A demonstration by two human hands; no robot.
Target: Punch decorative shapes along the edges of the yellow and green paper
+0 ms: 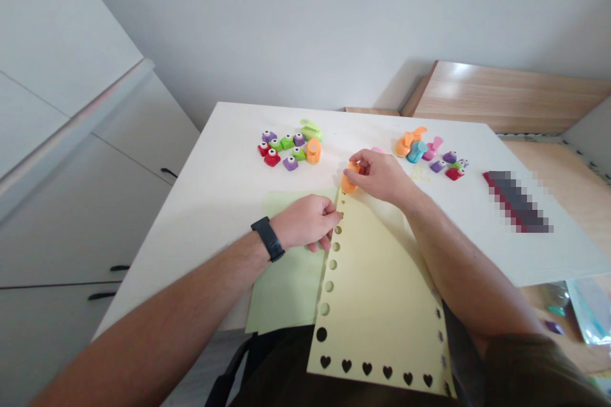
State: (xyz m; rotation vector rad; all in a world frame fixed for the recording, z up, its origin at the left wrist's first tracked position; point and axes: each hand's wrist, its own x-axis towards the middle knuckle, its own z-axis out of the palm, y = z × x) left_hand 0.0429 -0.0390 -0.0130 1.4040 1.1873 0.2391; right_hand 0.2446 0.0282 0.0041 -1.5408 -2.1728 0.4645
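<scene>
Overhead view of 2 hands working at the near side of a white table (224, 140). The right hand (379, 177) closes in a narrow grip on an orange craft punch (350, 180), which sits at the upper tip of a yellow card sheet (377, 305). The fingers hide much of the punch, so whether the card enters its slot cannot be made out. The left hand (303, 222), with a black wristband (268, 239) at its wrist, lies just beside the right, its fingertips (331, 208) narrowly pinching the card's left edge.

Small stars and then circles run down that edge; 6 hearts line the lower edge, and further cut-outs along the right edge are partly shadowed. The card's lower end projects past the table edge, above the person's dark clothing. A pale green paper sheet (286, 273) lies partly beneath the card and the left hand.

Beyond the hands, a narrow strip of tabletop separates them from 2 clusters of craft punches (289, 151) (429, 154), the nearer pieces lying close to the right hand. At the right, a pixelated object (518, 201) cannot be identified.
</scene>
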